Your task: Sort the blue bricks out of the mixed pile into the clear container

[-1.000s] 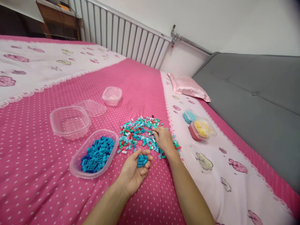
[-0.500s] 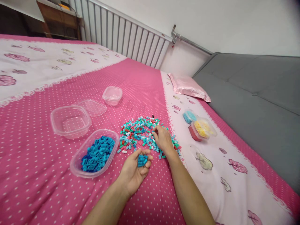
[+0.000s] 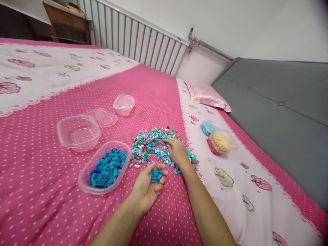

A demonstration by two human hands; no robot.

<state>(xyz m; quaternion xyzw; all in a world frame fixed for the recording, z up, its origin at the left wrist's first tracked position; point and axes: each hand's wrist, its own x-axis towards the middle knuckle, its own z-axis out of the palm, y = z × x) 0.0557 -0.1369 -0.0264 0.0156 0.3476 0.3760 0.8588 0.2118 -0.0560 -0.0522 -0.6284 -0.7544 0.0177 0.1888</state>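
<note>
Palm up, my left hand curls around several blue building bricks just in front of the loose heap. My right hand reaches palm down over the heap of mixed bricks, its index finger stretched toward the middle; whether a brick is under the fingertips is hidden. The heap holds turquoise, green, red, white and blue pieces. Left of my left hand, a clear plastic tub contains many blue bricks.
Two more clear tubs, a large one and a small one, stand farther back with a clear lid between them. At right are containers of light blue and yellow bricks. A pink pillow lies by the grey headboard.
My right hand's index finger has extended forward and left over the heap. My left hand keeps its blue bricks and has barely moved.
</note>
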